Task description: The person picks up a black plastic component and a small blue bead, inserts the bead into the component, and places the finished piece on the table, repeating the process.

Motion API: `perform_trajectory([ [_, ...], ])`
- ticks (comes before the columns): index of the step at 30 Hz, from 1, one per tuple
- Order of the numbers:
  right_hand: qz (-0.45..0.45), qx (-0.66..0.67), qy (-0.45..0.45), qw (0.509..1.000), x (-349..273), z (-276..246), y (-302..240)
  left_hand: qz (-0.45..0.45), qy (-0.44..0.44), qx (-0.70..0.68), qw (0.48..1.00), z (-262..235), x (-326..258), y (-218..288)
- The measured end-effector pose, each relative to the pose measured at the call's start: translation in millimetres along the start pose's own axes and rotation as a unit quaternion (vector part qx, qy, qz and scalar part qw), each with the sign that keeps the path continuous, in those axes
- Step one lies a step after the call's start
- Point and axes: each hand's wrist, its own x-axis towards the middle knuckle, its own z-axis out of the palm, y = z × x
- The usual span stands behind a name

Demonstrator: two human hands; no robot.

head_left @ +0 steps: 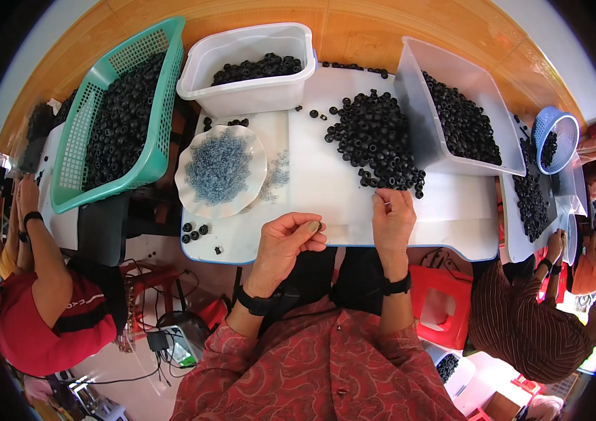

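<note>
Just over the table's front edge, my left hand [285, 242] is closed, pinching a small dark piece [320, 226] between thumb and fingers; most of the piece is hidden. My right hand [393, 223] reaches the near edge of a heap of small black ring-shaped parts [375, 137]. Its fingers are drawn together there, and whatever is in them cannot be made out. Left of my hands, a white scalloped plate [188, 195] holds a mound of tiny clear bluish pieces [217, 167]. Some of these lie scattered beside the plate. Several black parts [193, 233] sit at the table's front left corner.
Behind the plate stands a white tub [245, 104] of black parts, with a green basket [154, 165] of them farther left. A translucent bin [421, 105] flanks the heap; a blue basket [543, 130] lies beyond. People work on both sides. A red stool [445, 284] is below right.
</note>
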Motion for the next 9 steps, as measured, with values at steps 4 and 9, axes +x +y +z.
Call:
perform_trajectory([
  [4, 0.028, 0.003, -0.003, 1.000, 2.7, -2.2, 1.8, -0.006, 0.004, -0.006, 1.000, -0.3, -0.4, 1.1],
  [9, -0.005, -0.100, -0.015, 0.995, 2.5, -1.2, 0.0, -0.009, -0.002, 0.000, 1.000, -1.5, 1.7, -1.2],
])
